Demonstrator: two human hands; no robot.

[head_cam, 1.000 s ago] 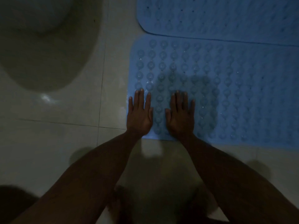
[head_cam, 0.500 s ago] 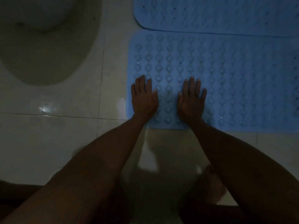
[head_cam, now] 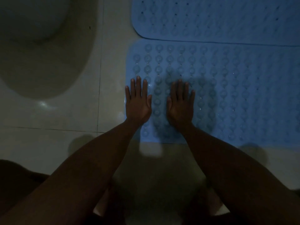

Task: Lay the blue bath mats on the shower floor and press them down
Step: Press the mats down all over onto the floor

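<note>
Blue mat (head_cam: 227, 95) edge under left hand (head_cam: 138, 104)

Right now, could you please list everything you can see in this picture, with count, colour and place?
near bath mat: one, blue, studded with round bumps, flat on the floor at centre right.
far bath mat: one, blue, with small holes, at top right; its near edge meets the near mat's far edge.
floor tiles: pale, glossy, with dark grout lines, left and bottom.
toilet base: one, pale, rounded, top left; partly out of frame.
left hand: one, fingers straight, palm flat on the near mat's left edge.
right hand: one, fingers straight, palm flat on the near mat, beside the left.
</note>
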